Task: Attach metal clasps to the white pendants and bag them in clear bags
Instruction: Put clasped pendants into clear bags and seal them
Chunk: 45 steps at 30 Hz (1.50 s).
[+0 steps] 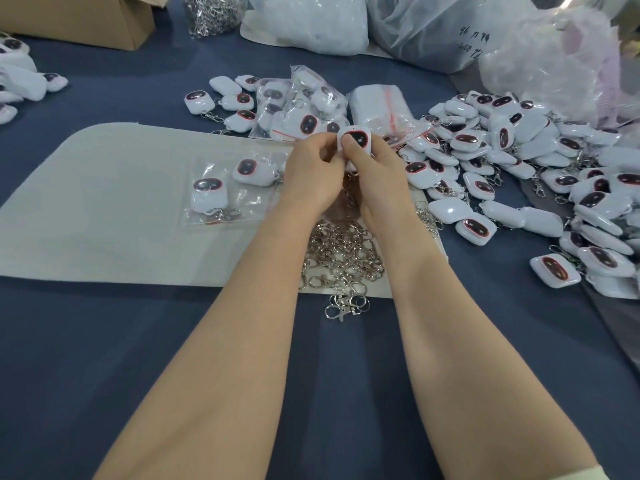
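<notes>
Centre of frame, just above the middle: one white pendant [354, 139], dark oval face with red rim turned up, lifted off the tabletop [138, 358] and gripped from both sides. Right hand [375, 168] curled round its right side, thumb pressed flat on the lower part of the face. Left hand [313, 168] curled in from the left, fingertips pinching the lower-left edge; exact contact there hidden by the fingers. In the shadow between the two wrists, a hanging clasp [349, 197] below the pendant; joined to it or not, cannot tell.

Directly below the hands: clasp pile [341, 251], loose and tangled, on the lower right corner of a pale mat [104, 220], a few pieces spilled past the mat's edge onto the blue cloth.

Left of the hands, on the mat: two bagged pendants [221, 199] in clear bags, lying flat, side by side.

Above the hands: bagged heap [301, 105], red zip strips showing. Just right of it, a stack of clear bags [377, 105]. Left of that heap, several unbagged pendants with clasps [221, 102].

Right side of frame: large loose pendant heap [519, 157], many with clasps, spreading to the right edge.

Top edge: cardboard box [86, 22] at upper left, chain tangle [214, 12] at top centre, plastic sacks [311, 22] to the right.
</notes>
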Available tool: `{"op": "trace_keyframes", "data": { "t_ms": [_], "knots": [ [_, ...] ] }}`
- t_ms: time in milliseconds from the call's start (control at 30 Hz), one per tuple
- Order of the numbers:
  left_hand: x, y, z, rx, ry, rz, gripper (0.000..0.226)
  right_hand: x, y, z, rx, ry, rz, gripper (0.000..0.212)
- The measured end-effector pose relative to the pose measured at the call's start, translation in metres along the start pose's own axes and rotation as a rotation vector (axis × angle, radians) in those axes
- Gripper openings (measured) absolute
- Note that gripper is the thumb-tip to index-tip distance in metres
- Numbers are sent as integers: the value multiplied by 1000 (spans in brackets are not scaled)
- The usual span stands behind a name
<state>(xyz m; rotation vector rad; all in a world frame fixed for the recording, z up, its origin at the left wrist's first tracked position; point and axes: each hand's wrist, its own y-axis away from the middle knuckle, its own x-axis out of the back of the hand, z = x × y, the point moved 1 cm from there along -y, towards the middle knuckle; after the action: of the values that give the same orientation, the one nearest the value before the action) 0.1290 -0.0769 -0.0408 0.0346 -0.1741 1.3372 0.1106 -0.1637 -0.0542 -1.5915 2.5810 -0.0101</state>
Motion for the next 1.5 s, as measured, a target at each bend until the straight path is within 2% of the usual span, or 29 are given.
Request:
{"op": "trace_keyframes", "data": {
  "t_ms": [133, 333, 467, 700, 833, 1000, 1133, 1200, 1300, 1500],
  "knots": [
    [0, 0, -1, 3, 5, 17, 24, -1, 2, -1, -25, -32, -20, 20],
    [-1, 0, -1, 8, 8, 16, 25, -2, 3, -3, -11, -20, -10, 20],
    [-1, -1, -2, -9, 3, 29, 24, 0, 0, -2, -94, -109, -14, 24],
    [3, -4, -3, 36, 86, 45, 22, 1, 5, -5, -88, -109, -144, 31],
    [3, -3, -2, 58, 93, 47, 25, 1, 4, -4, -79, -98, -146, 31],
    [4, -2, 2, 86, 88, 110, 13, 2, 4, -3, -67, -101, -195, 25],
    [6, -4, 3, 11, -62, 155, 17, 0, 8, -4, -78, -168, -298, 22],
    [7, -5, 3, -14, -126, 160, 16, -1, 8, -5, -100, -209, -296, 24],
    [6, -4, 3, -19, -77, 148, 14, 0, 7, -6, -127, -279, -301, 22],
    [3, -1, 5, -68, -23, 133, 9, 1, 1, -2, -186, -356, -204, 23]
  ]
}}
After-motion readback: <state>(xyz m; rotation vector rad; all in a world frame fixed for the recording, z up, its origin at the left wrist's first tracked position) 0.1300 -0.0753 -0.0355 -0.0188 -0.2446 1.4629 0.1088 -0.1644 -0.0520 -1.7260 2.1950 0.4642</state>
